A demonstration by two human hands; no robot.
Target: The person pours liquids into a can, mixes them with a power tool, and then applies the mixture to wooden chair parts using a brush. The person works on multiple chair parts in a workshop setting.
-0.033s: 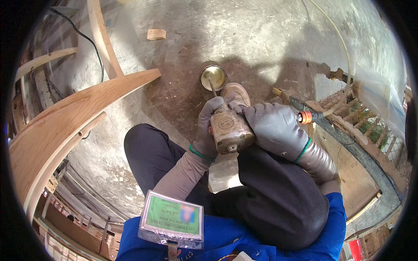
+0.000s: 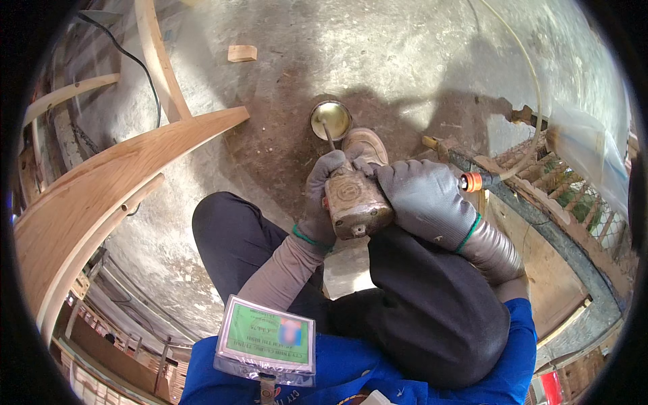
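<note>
Both gloved hands are closed around a worn, grimy air drill (image 2: 360,208) held over my bent knees. My left hand (image 2: 318,200) wraps its left side near the front. My right hand (image 2: 430,201) grips it from the right, where an orange hose coupling (image 2: 472,181) sticks out past the glove. From the drill's front a thin metal rod (image 2: 329,137) runs down into a small round can (image 2: 331,120) of pale yellowish liquid. The can stands on the floor beside the tip of a brown shoe (image 2: 365,144). My fingers hide the drill's handle and trigger.
A large curved wooden piece (image 2: 135,165) reaches in from the left. A small wood block (image 2: 242,53) lies on the stained concrete floor (image 2: 405,47). An air hose (image 2: 538,88) loops down at the right, near a wooden frame with wire mesh (image 2: 563,182) and plastic sheeting (image 2: 584,138).
</note>
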